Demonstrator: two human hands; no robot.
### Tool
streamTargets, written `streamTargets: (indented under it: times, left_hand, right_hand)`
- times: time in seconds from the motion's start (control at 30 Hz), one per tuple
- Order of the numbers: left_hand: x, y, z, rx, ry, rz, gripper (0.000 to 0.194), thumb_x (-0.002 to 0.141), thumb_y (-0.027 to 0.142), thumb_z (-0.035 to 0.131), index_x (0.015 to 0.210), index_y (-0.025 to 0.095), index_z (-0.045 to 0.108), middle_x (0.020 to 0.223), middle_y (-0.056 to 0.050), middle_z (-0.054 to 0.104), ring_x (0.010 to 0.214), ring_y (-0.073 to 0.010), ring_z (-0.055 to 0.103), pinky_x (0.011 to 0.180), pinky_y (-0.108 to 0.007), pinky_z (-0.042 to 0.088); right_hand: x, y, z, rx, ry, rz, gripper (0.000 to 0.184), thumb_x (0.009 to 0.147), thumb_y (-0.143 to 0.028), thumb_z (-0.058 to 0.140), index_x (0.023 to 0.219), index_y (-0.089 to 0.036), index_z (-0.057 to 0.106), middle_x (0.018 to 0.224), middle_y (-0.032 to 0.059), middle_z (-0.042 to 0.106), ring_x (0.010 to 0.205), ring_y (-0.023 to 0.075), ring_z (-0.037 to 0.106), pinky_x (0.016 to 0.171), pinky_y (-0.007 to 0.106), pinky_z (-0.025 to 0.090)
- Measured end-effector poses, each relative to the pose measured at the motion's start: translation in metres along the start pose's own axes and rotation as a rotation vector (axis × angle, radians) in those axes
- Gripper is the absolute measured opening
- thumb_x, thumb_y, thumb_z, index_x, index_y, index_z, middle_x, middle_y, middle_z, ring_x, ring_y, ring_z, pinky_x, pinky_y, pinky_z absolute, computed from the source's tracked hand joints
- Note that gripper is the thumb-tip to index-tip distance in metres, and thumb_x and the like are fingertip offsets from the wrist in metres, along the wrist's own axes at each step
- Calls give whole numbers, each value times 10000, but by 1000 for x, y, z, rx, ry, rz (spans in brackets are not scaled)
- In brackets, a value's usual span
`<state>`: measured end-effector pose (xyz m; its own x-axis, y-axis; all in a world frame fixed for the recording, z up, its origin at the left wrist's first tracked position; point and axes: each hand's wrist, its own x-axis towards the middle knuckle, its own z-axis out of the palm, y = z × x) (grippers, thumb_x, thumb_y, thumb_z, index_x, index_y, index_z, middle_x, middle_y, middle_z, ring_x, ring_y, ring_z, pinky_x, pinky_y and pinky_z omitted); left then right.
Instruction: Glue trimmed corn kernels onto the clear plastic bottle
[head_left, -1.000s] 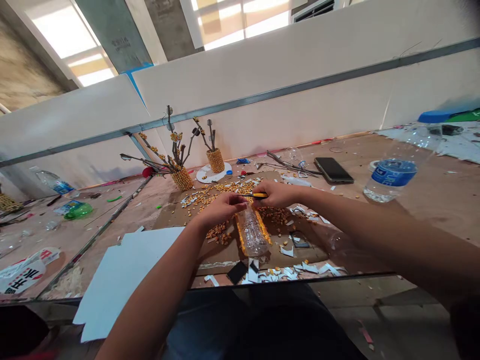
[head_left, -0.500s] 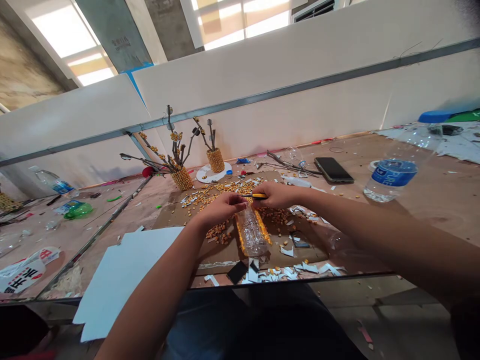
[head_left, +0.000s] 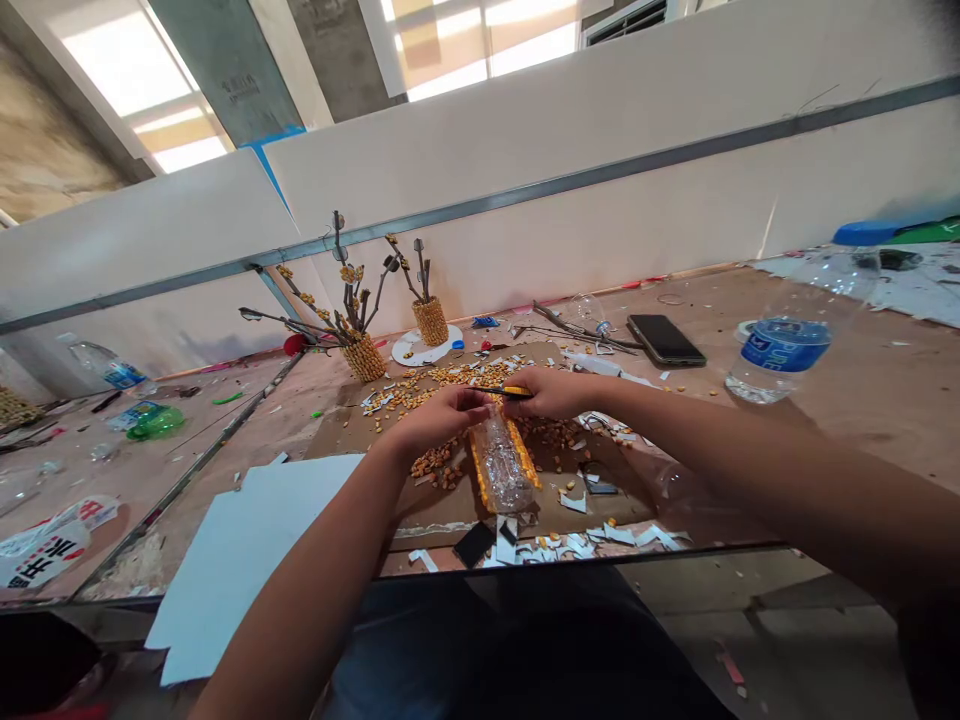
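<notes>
A clear plastic bottle piece [head_left: 501, 462] edged with rows of yellow corn kernels lies on a brown cardboard sheet [head_left: 360, 425]. My left hand [head_left: 435, 418] is closed in a pinch at its far end, on something too small to make out. My right hand [head_left: 551, 390] is closed on a yellow and black utility knife [head_left: 510, 391], whose tip points left towards my left fingers. Loose corn kernels [head_left: 442, 382] lie scattered around both hands.
Two kernel-covered pots with twigs [head_left: 365, 355] [head_left: 431, 320] stand behind. A black phone [head_left: 665, 340] and a water bottle [head_left: 787, 335] sit to the right. White paper sheets [head_left: 240, 545] lie at the left; paper scraps [head_left: 570, 545] line the near edge.
</notes>
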<state>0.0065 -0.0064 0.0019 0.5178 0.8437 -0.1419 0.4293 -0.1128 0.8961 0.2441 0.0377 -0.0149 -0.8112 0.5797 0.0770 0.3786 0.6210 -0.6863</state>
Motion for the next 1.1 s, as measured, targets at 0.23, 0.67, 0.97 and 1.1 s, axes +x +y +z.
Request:
streamTargets:
  times: [0.23, 0.67, 0.97, 1.1]
  left_hand:
    - [-1, -2, -1, 8, 28, 3, 397, 789, 501, 821, 974, 156, 755, 965, -66, 755, 899, -208, 663, 868, -346, 506]
    - [-2, -2, -1, 45, 70, 15, 405, 771, 527, 811, 952, 170, 744, 942, -48, 746, 898, -217, 653, 860, -349, 501]
    - [-2, -2, 0, 35, 62, 4, 395, 776, 505, 815, 963, 162, 754, 943, -53, 743, 894, -209, 653, 872, -350, 497]
    - [-2, -3, -2, 32, 67, -5, 403, 774, 503, 824, 987, 167, 764, 960, -50, 757, 903, -203, 661, 896, -353, 500]
  right_hand:
    - [0, -2, -1, -6, 35, 11, 301, 873, -459, 631, 746, -197, 554, 679, -44, 478, 633, 123, 408, 604, 271, 280]
    - [-1, -6, -1, -11, 60, 12, 269, 836, -417, 669, 738, -195, 551, 674, -47, 471, 647, 124, 417, 609, 275, 267]
    - [-1, -4, -2, -2, 95, 18, 238, 860, -386, 657, 758, -194, 562, 681, -46, 490, 653, 126, 416, 622, 265, 291]
    - [1, -3, -4, -6, 167, 40, 146, 918, -302, 564, 829, -192, 600, 741, -19, 568, 708, 148, 488, 671, 262, 360]
